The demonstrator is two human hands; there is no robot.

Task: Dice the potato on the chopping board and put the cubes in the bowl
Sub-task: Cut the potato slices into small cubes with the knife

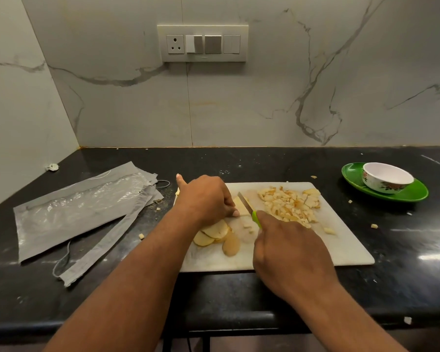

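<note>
A white chopping board (341, 240) lies on the black counter. My left hand (206, 199) holds down a pale potato piece (241, 208) with curled fingers, thumb stuck out to the back. My right hand (287, 247) grips a knife (247, 204) by its green handle, the blade set across that piece. Several potato slices (217, 233) are stacked at the board's front left. A heap of diced cubes (290, 203) lies at the board's back right. The white floral bowl (386, 177) stands far right and looks empty.
The bowl sits on a green plate (414, 193). Grey plastic packaging (81, 212) lies left of the board. Stray potato bits are scattered on the black counter (404, 237). A marble wall with a switch panel (202, 43) stands behind.
</note>
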